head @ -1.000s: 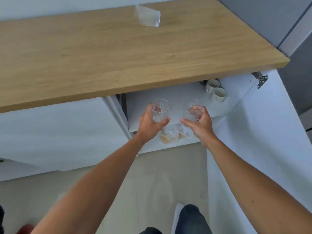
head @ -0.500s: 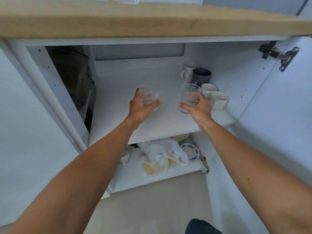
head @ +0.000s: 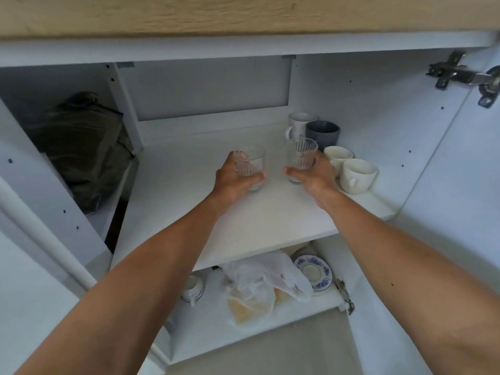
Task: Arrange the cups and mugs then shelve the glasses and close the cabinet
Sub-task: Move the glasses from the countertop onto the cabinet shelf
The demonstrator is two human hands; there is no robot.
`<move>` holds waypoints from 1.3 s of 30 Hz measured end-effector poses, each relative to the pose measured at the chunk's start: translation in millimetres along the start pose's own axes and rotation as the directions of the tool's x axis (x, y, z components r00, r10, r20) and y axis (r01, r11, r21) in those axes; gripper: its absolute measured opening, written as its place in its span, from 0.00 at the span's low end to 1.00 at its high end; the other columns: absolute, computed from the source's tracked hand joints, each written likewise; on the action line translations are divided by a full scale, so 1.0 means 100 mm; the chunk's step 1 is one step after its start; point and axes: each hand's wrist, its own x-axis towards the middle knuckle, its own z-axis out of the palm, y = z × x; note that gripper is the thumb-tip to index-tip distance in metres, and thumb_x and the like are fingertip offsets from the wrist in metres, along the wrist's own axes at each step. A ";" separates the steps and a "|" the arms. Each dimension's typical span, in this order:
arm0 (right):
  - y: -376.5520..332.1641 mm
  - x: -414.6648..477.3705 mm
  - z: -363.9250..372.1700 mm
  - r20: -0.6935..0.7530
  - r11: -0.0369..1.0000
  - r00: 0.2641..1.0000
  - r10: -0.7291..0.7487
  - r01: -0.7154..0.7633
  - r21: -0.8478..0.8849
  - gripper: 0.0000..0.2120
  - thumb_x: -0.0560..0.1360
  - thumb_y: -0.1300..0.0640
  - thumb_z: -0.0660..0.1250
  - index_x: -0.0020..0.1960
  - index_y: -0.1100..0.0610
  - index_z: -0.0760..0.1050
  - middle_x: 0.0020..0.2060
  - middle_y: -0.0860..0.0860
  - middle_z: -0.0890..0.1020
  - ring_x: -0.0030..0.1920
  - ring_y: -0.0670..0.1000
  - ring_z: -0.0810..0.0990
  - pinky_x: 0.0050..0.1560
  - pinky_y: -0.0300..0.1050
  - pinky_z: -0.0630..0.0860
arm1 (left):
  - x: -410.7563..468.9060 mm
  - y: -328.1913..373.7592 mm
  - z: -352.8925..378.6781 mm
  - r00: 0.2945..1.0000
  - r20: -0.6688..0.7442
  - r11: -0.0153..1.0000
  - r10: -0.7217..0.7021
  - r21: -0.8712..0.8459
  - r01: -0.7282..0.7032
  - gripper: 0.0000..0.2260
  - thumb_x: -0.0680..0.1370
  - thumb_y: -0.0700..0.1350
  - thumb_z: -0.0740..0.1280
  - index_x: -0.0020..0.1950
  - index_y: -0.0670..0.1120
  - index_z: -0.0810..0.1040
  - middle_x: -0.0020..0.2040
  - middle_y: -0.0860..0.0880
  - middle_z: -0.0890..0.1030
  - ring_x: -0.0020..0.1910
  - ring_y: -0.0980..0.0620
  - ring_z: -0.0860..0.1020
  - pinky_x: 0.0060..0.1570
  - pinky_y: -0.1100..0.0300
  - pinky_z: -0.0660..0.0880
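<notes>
Both hands are inside the open white cabinet, over its upper shelf [head: 243, 228]. My left hand [head: 232, 182] grips a clear ribbed glass [head: 251, 161], upright with its base at the shelf surface. My right hand [head: 313, 177] grips a second ribbed glass [head: 301, 155], also upright and low on the shelf. Right of that glass stand two cream cups [head: 357, 174], close to my right hand. Behind them are a white mug [head: 297, 123] and a dark grey mug [head: 323, 133]. I cannot tell whether the glasses rest fully on the shelf.
The lower shelf holds a crumpled white plastic bag [head: 262, 285], a blue-patterned saucer [head: 313, 272] and a small white cup [head: 192, 288]. A dark folded bundle [head: 81, 147] fills the left compartment. The open door [head: 446, 212] with its metal hinge [head: 460, 77] stands right. A wooden countertop [head: 243, 14] overhangs above.
My view dropped from above the countertop to inside the cabinet. Both hands carried the glasses deeper and lower onto the upper shelf, the right one closer to the cream cups.
</notes>
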 end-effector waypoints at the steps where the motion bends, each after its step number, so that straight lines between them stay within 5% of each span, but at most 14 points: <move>1: 0.01 0.05 0.02 -0.012 1.000 1.000 -0.003 0.003 -0.013 0.28 0.60 0.49 0.82 0.56 0.49 0.75 0.51 0.46 0.82 0.51 0.49 0.81 0.46 0.39 0.76 | 0.05 0.00 0.02 1.000 0.006 1.000 0.001 0.006 -0.001 0.26 0.65 0.51 0.81 0.58 0.53 0.73 0.57 0.51 0.80 0.55 0.52 0.79 0.46 0.63 0.78; 5: 0.04 0.21 0.09 -0.015 0.999 0.999 -0.029 0.029 -0.043 0.27 0.60 0.51 0.82 0.55 0.47 0.74 0.48 0.44 0.81 0.51 0.50 0.81 0.46 0.39 0.75 | 0.24 -0.01 0.11 1.000 0.005 0.998 -0.003 0.057 0.003 0.27 0.65 0.52 0.80 0.60 0.53 0.74 0.58 0.50 0.79 0.56 0.50 0.78 0.55 0.57 0.78; 11: 0.10 0.38 0.20 0.024 0.995 0.999 -0.039 0.041 -0.090 0.29 0.61 0.51 0.81 0.58 0.51 0.74 0.54 0.50 0.83 0.56 0.53 0.80 0.59 0.52 0.78 | 0.44 -0.02 0.23 1.000 0.015 0.997 0.008 0.080 -0.010 0.26 0.65 0.50 0.81 0.59 0.52 0.73 0.58 0.48 0.79 0.56 0.49 0.78 0.54 0.57 0.77; 28: 0.14 0.51 0.34 0.005 0.987 1.000 0.030 -0.028 -0.159 0.32 0.59 0.47 0.83 0.59 0.52 0.77 0.56 0.50 0.83 0.56 0.50 0.80 0.56 0.40 0.75 | 0.63 -0.09 0.29 0.999 0.014 0.997 -0.038 0.074 0.037 0.27 0.66 0.45 0.80 0.61 0.49 0.73 0.60 0.45 0.78 0.57 0.47 0.78 0.54 0.53 0.79; 34: 0.15 0.48 0.26 0.107 0.985 0.992 0.060 -0.042 -0.164 0.41 0.57 0.41 0.83 0.65 0.54 0.76 0.59 0.51 0.82 0.60 0.52 0.79 0.61 0.47 0.77 | 0.62 -0.08 0.29 0.999 0.040 0.996 -0.025 0.090 0.021 0.31 0.66 0.50 0.81 0.64 0.49 0.72 0.61 0.46 0.78 0.57 0.49 0.78 0.52 0.59 0.78; 39: 0.15 0.37 0.16 0.157 0.990 0.987 0.045 -0.023 -0.141 0.35 0.60 0.47 0.83 0.64 0.53 0.77 0.59 0.50 0.83 0.59 0.52 0.80 0.59 0.44 0.76 | 0.59 -0.08 0.22 0.996 0.082 0.993 -0.046 0.108 0.037 0.36 0.64 0.54 0.82 0.67 0.52 0.68 0.62 0.48 0.78 0.57 0.52 0.78 0.48 0.68 0.74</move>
